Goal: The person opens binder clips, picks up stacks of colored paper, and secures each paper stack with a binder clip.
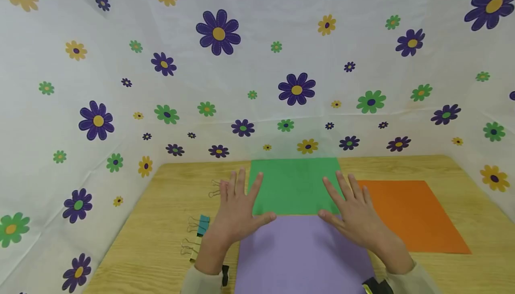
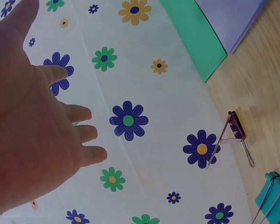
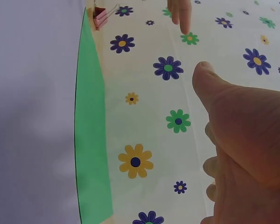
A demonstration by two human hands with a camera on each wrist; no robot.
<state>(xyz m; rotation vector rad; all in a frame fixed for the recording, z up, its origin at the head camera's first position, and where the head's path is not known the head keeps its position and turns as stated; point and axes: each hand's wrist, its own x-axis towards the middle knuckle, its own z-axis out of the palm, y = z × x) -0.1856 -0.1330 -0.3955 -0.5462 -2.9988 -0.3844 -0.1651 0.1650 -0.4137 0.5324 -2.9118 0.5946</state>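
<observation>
Both hands are held up over the table with fingers spread, and neither grips anything. My left hand (image 1: 236,213) hovers over the left edge of a purple sheet (image 1: 301,258), its fingertips overlapping a green sheet (image 1: 295,186) in the head view. On the other side, my right hand (image 1: 356,216) is above the purple sheet's right edge, beside an orange sheet (image 1: 414,216). The purple sheet lies nearest, in front of the green one. Left of my left hand sit a teal binder clip (image 1: 203,225), a pale yellow binder clip (image 1: 195,249) and a pink binder clip (image 2: 235,126).
A black clip (image 1: 225,275) shows by the left sleeve. The wooden table (image 1: 161,222) is bounded at the back and sides by a white cloth (image 1: 249,70) printed with flowers. A black band (image 1: 378,286) is at the right wrist.
</observation>
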